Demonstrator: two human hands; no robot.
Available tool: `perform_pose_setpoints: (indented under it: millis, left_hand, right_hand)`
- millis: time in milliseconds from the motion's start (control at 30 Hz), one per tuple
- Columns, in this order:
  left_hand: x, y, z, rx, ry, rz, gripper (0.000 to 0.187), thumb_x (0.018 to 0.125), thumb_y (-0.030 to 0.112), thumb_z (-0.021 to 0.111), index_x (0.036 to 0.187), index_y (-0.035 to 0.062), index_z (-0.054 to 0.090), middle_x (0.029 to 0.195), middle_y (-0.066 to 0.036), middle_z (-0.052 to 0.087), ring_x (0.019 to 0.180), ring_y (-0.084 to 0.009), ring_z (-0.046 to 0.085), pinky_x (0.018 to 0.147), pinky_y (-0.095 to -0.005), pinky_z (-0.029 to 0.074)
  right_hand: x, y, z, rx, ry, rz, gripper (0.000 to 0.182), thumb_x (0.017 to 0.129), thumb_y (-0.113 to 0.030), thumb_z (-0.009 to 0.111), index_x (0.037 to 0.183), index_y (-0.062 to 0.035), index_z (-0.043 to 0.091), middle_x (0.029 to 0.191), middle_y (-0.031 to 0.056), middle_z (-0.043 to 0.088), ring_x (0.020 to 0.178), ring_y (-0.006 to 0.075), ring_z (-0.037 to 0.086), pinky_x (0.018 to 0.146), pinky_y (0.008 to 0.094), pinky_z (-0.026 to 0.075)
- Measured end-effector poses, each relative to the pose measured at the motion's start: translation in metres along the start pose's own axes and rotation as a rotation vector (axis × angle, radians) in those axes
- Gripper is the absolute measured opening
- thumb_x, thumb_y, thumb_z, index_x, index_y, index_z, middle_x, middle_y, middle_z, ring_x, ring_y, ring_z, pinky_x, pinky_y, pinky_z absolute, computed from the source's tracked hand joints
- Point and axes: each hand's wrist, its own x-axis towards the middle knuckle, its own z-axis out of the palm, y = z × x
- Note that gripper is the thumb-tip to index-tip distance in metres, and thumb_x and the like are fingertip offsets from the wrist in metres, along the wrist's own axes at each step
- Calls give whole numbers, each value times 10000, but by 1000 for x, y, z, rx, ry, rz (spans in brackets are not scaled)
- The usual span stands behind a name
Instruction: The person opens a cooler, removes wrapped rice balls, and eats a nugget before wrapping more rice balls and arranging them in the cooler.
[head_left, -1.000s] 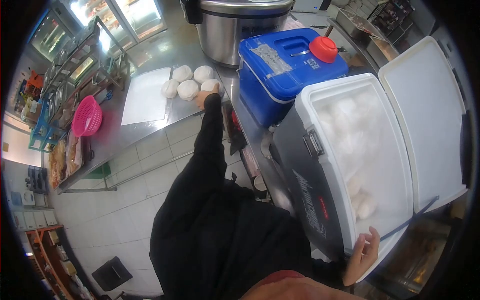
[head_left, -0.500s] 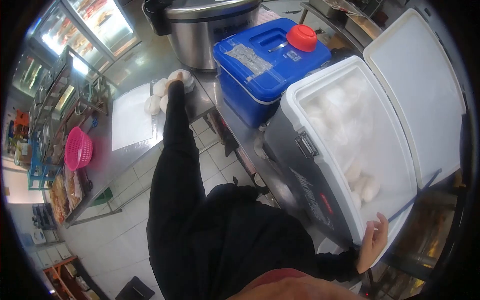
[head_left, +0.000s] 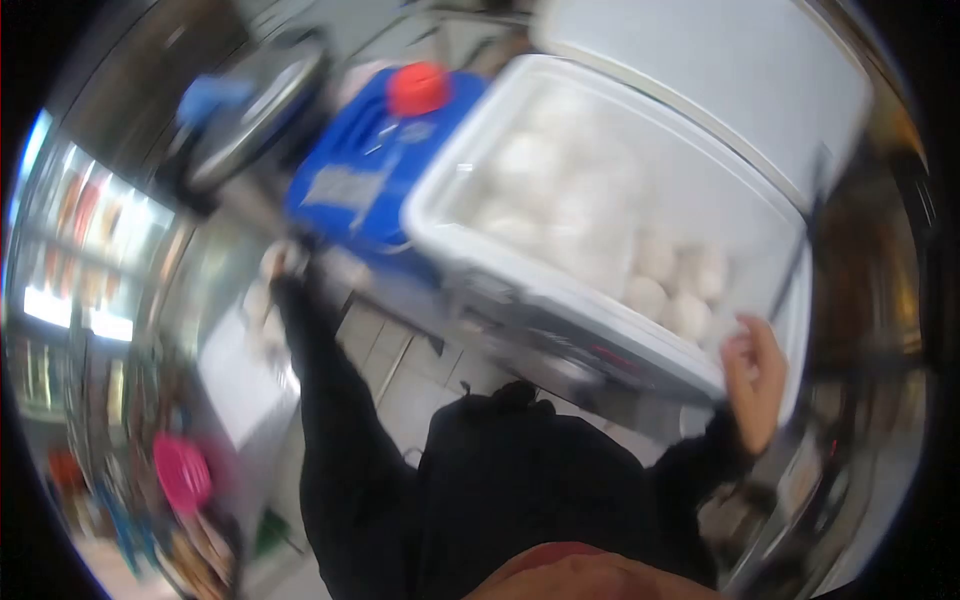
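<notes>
My left arm stretches out to the metal table, where my left hand (head_left: pixel 281 262) is at a cluster of round white dough-like balls (head_left: pixel 262 310). Motion blur smears its fingers, so its grip does not show. At the near right corner of the white-lined cooler box (head_left: pixel 590 300), my right hand (head_left: pixel 757 380) hovers over or touches the rim, thumb and fingers apart, holding nothing visible. Inside the cooler lie several loose white balls (head_left: pixel 688 315) near that hand. Beside them is a filled clear plastic bag (head_left: pixel 570 190) with more white round shapes.
The cooler's lid (head_left: pixel 710 70) stands open behind it. A blue cooler (head_left: pixel 350 170) with a red bowl (head_left: pixel 418 88) on top is to the left, near a large steel pot (head_left: pixel 260 120). A white sheet (head_left: pixel 240 370) and pink basket (head_left: pixel 183 472) lie further left.
The view has swung to the right, shifting the coolers left and blurring the scene. My left hand stays at the white balls; my right hand remains by the cooler's corner.
</notes>
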Motion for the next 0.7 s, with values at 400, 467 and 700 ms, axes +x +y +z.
perform_pose_setpoints:
  millis: [400,467,700]
  left_hand:
    - [69,-23,170,537,1745,918,470,763,317,601,1132,33,536,1099,-173,554,1041,-334,519,909,-444,404]
    - [100,24,193,613,1190,860,479,777,323,584,1155,37,516,1124,-178,539,1056,-321,516,920,-444,394]
    - [399,46,252,719,958,208,429,796,230,564,1177,44,498,1106,-134,560,1022,-253,547,906,-379,422]
  right_hand:
    - [-77,66,-61,348,1116,-332,269,809,-79,525,1031,72,518,816,124,557,713,176,522,670,291,430]
    - [-93,83,-74,317,1176,-223,251,822,-75,502,1027,70,514,812,124,549,712,170,511,668,284,424]
    - [-104,128,-100,385,1242,-33,198,835,-50,480,1008,42,511,795,113,537,708,158,496,657,269,407]
